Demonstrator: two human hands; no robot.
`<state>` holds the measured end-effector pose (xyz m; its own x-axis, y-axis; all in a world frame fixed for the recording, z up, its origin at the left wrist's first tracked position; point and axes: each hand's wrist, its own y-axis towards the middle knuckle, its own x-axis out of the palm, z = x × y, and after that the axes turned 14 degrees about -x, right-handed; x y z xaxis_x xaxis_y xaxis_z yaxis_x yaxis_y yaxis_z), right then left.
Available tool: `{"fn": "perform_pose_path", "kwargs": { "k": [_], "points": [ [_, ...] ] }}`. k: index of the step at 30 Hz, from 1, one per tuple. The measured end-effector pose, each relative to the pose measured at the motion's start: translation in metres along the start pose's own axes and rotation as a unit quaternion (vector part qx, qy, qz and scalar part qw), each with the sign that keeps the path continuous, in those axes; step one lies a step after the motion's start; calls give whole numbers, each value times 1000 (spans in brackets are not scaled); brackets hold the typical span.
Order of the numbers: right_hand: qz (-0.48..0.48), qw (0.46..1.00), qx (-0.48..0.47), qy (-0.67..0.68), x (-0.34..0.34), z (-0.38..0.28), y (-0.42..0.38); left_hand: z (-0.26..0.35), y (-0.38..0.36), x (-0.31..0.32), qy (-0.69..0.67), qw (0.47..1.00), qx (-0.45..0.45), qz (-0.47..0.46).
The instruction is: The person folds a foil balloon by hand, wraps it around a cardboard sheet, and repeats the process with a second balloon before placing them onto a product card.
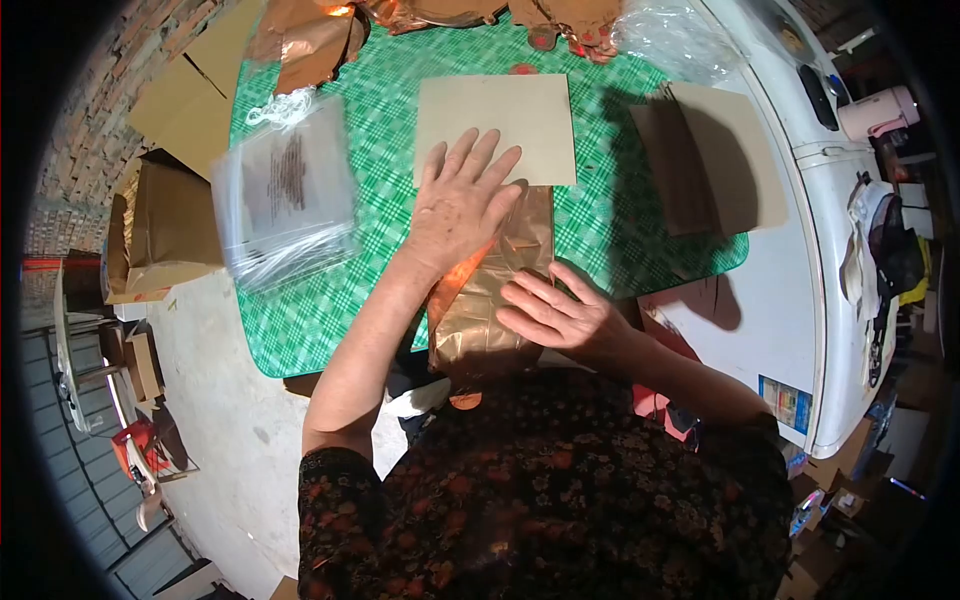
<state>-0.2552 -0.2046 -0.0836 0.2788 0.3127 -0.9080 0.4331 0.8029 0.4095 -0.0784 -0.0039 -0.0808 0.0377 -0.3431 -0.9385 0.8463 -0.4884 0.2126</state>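
Lengthwise, the copper-coloured bag (pixel 480 325) runs from the person's body up toward the far side of the green checked table (pixel 390 120), its upper end meeting the near edge of a card sheet (pixel 510 115). That sheet is stiff, matte, pale tan and rectangular, its longer sides running left to right. The bag is thin, shiny and creased, glowing orange beside the left hand (pixel 455 215). That hand lies flat with fingers spread over the card, gripping nothing. The right hand (pixel 570 310) has loosely parted fingers at the bag's right side; whether they touch it, I cannot tell.
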Motion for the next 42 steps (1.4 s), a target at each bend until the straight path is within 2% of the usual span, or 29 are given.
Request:
{"fn": "perform_pose_path", "kwargs": {
  "k": [3, 6, 8, 10, 11, 12, 13, 14, 15, 17, 19, 21, 25, 28, 29, 32, 33, 42],
  "points": [
    [70, 997, 7, -14, 15, -2, 17, -8, 5, -1, -8, 1000, 14, -6],
    [49, 997, -8, 54, -3, 5, 28, -15, 14, -8, -28, 999, 33, -27],
    [88, 985, 34, 145, -8, 12, 32, -19, 20, -20, -50, 996, 31, -73],
    [128, 968, 57, 209, -29, 36, 45, -26, 26, -24, -6, 993, 58, -103],
    [113, 954, 100, 259, -48, 48, 55, -32, 31, -26, 17, 990, 71, -118],
    [98, 935, 143, 308, -62, 60, 63, -50, 40, -12, -63, 983, 76, -154],
    [132, 936, 141, 295, -62, 76, 69, -81, 49, 19, -142, 968, 81, -189],
    [187, 914, 177, 313, -61, 86, 78, -91, 49, 15, -211, 945, 51, -245],
    [150, 901, 231, 336, -72, 104, 85, -91, 44, -9, -247, 919, -15, -306],
    [77, 869, 328, 363, -89, 142, 99, -92, 42, -39, -309, 871, -124, -362],
    [24, 832, 394, 391, -84, 186, 106, -79, 52, -44, -383, 831, -188, -356],
    [24, 794, 422, 436, -70, 224, 106, -69, 50, -42, -505, 759, -258, -319],
    [125, 691, 465, 539, -11, 267, 91, -70, 55, -29, -658, 660, -239, -272],
    [177, 627, 481, 587, 2, 263, 82, -59, 53, -41, -546, 750, -270, -258],
    [168, 622, 475, 599, 3, 262, 79, -52, 52, -40, -473, 817, -247, -218],
    [137, 637, 471, 595, -9, 238, 75, -65, 55, -21, -449, 831, -227, -235],
    [127, 642, 462, 598, -9, 234, 68, -64, 56, -25, -444, 825, -241, -253],
    [118, 689, 440, 564, 2, 211, 49, -52, 44, -32, -537, 787, -178, -246]
  ]
}}
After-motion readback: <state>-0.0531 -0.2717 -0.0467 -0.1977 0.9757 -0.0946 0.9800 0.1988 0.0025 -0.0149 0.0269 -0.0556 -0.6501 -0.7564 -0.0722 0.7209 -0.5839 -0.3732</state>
